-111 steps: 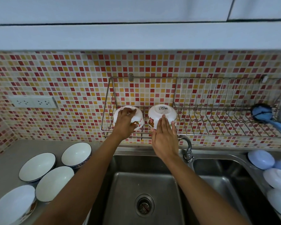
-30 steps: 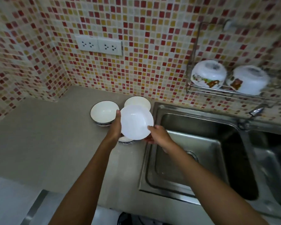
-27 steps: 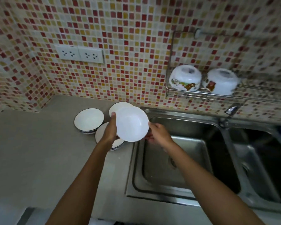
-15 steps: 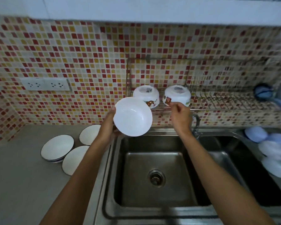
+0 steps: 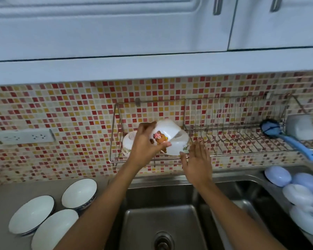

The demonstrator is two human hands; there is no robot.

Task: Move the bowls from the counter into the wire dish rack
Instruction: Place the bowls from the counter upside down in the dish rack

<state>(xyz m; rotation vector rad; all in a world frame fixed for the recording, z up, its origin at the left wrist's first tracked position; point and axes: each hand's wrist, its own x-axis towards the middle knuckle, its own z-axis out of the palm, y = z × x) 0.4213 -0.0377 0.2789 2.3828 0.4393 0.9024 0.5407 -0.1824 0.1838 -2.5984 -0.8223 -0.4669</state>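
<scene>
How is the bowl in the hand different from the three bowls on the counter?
The held bowl has a cartoon bear on its side; the counter bowls show plain white insides with dark rims. The left hand holds the held bowl tipped over at the wire rack; the counter bowls sit upright. All are white.

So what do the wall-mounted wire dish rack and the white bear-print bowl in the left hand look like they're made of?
Wall-mounted wire dish rack: thin bare metal rods with a silvery shine, probably stainless or chromed steel. White bear-print bowl in the left hand: smooth, glossy white; could be melamine or glazed ceramic, the picture doesn't settle it.
</scene>
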